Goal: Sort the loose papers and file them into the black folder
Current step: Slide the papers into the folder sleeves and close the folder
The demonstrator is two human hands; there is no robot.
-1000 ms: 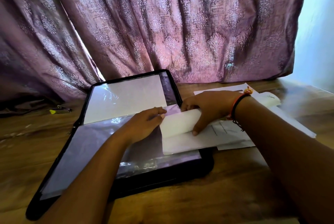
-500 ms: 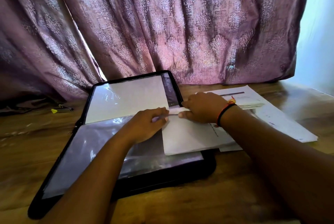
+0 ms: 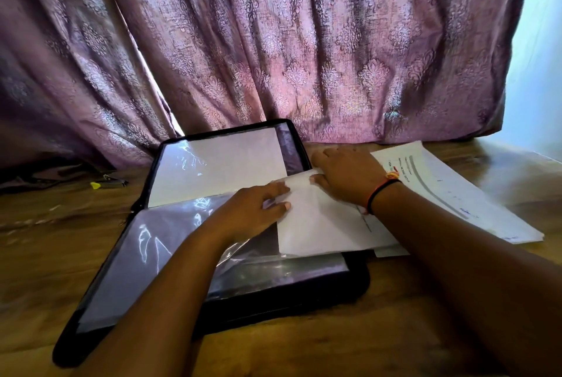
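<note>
Nearest: wooden table point(image 3: 304, 352), carrying black folder point(image 3: 304, 303) opened flat, clear sleeve point(image 3: 146, 255) uppermost. White sheet point(image 3: 322, 227) lying across the folder's right edge, partly over loose papers point(image 3: 456, 191) to the right. Left hand point(image 3: 249, 212) at the sheet's left edge, fingers point(image 3: 278, 189) curled together, thumb tip touching the sheet; clamped on sheet or on sleeve film: cannot tell. Right hand point(image 3: 343, 176) flat on the sheet's far corner, fingers straight, pressing down. Farthest: purple curtain point(image 3: 304, 42).
</note>
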